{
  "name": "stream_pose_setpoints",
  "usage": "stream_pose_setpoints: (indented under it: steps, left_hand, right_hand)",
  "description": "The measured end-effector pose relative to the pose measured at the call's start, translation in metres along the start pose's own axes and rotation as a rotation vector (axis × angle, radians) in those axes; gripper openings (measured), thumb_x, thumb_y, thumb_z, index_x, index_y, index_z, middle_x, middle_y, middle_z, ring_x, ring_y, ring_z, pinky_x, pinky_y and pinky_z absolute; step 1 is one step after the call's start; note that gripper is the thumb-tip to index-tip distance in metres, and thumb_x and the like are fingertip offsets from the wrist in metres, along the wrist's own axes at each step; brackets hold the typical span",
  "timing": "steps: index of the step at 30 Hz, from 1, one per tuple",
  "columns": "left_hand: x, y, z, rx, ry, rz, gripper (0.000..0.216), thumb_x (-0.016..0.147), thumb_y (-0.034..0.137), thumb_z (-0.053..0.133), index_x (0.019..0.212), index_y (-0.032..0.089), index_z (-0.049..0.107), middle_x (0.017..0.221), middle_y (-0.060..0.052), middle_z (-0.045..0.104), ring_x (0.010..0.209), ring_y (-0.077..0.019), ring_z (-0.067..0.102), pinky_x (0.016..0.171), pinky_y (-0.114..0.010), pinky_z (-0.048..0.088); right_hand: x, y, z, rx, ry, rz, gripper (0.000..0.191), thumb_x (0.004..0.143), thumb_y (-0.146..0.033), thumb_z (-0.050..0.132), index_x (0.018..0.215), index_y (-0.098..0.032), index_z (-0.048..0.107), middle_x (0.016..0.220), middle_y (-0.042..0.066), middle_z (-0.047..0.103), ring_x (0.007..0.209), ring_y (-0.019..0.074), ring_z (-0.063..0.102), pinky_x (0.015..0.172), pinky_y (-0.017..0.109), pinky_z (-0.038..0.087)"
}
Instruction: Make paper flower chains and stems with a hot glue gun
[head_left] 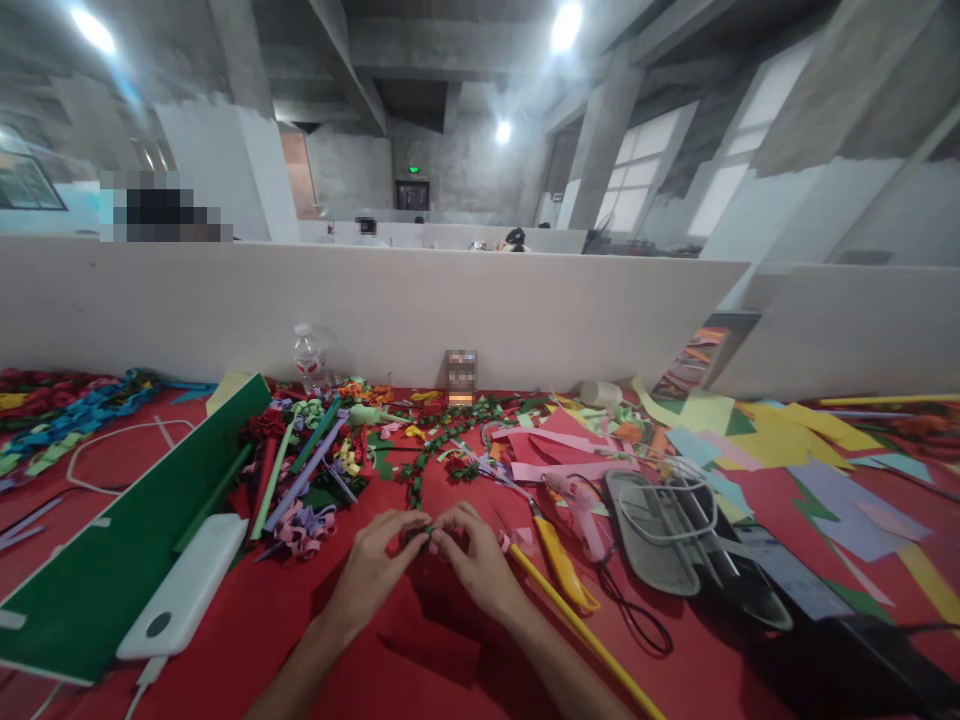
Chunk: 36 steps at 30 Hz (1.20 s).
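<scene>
A dark green paper chain [417, 485] winds over the red tabletop [360, 660] toward me. At its near end, my left hand [379, 562] pinches the chain between thumb and fingertips. My right hand [474, 562] meets it there, thumb and index finger closed on the same small green end. The fingers partly cover the piece they hold, so its exact fold is hidden. Just right of my right hand lie a yellow stick [577, 625] and a yellow-handled tool [562, 565].
Left are a green board [142, 530], a white power bank [184, 590] and a pile of paper flowers [307, 525]. Right are a pink glue gun [585, 515], a grey case [652, 530] and coloured paper sheets [855, 500]. A bottle [306, 360] stands by the white partition [375, 310].
</scene>
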<state>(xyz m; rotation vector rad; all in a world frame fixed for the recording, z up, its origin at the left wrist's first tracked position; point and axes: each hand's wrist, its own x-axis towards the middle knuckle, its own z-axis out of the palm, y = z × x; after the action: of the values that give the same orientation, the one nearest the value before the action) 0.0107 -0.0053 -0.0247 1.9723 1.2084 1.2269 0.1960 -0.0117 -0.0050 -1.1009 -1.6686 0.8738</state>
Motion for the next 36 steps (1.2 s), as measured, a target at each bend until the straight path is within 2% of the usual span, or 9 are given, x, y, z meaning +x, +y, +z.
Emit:
stream_pose_setpoints:
  steps: [3,12,18,25,32,36]
  left_hand:
    - [0.001,0.002,-0.002,-0.043,-0.025,-0.033,0.022,0.092,0.033,0.065,0.111,0.027,0.074,0.108,-0.005,0.076,0.101,-0.0202,0.072,0.093,-0.033,0.058]
    - [0.001,-0.002,-0.003,-0.034,-0.074,-0.051,0.022,0.092,0.034,0.065,0.111,0.027,0.073,0.11,-0.005,0.075,0.105,-0.0205,0.069,0.097,-0.034,0.055]
    - [0.002,0.0,-0.004,-0.06,-0.077,-0.059,0.022,0.092,0.034,0.065,0.11,0.027,0.074,0.111,-0.005,0.075,0.105,-0.0205,0.069,0.096,-0.033,0.055]
    - [0.003,0.002,-0.004,-0.102,-0.093,-0.065,0.022,0.092,0.032,0.065,0.11,0.027,0.073,0.11,-0.004,0.075,0.104,-0.0196,0.069,0.094,-0.031,0.055]
    - [0.004,0.001,-0.004,-0.105,-0.031,-0.086,0.021,0.09,0.032,0.066,0.109,0.024,0.073,0.104,-0.004,0.076,0.097,-0.0199,0.07,0.088,-0.031,0.053]
    - [0.005,0.006,-0.006,-0.114,-0.028,-0.114,0.019,0.091,0.035,0.065,0.104,0.023,0.073,0.1,-0.004,0.076,0.095,-0.02,0.07,0.09,-0.031,0.051]
  right_hand:
    - [0.001,-0.002,-0.002,0.027,-0.026,0.002,0.025,0.094,-0.034,0.059,0.074,-0.02,0.066,0.087,0.005,0.061,0.087,0.0206,0.061,0.078,0.031,0.05]
    - [0.001,-0.005,-0.003,0.109,-0.069,0.037,0.035,0.096,-0.04,0.057,0.069,-0.019,0.066,0.086,0.005,0.058,0.08,0.0197,0.06,0.064,0.028,0.05]
    - [0.0,-0.005,-0.004,0.066,-0.052,0.025,0.028,0.094,-0.036,0.06,0.072,-0.02,0.065,0.085,0.004,0.058,0.086,0.0206,0.059,0.078,0.031,0.048]
    - [0.001,-0.005,-0.004,0.069,-0.055,0.035,0.028,0.093,-0.037,0.062,0.072,-0.018,0.065,0.088,0.004,0.058,0.087,0.0199,0.059,0.08,0.031,0.046]
    - [0.0,-0.015,-0.012,0.042,0.071,0.04,0.025,0.093,-0.037,0.063,0.08,-0.02,0.076,0.094,0.007,0.068,0.096,0.0222,0.063,0.089,0.032,0.045]
    - [-0.003,-0.02,-0.018,0.02,0.112,0.062,0.024,0.091,-0.039,0.065,0.087,-0.02,0.08,0.097,0.008,0.071,0.094,0.0229,0.065,0.087,0.032,0.046]
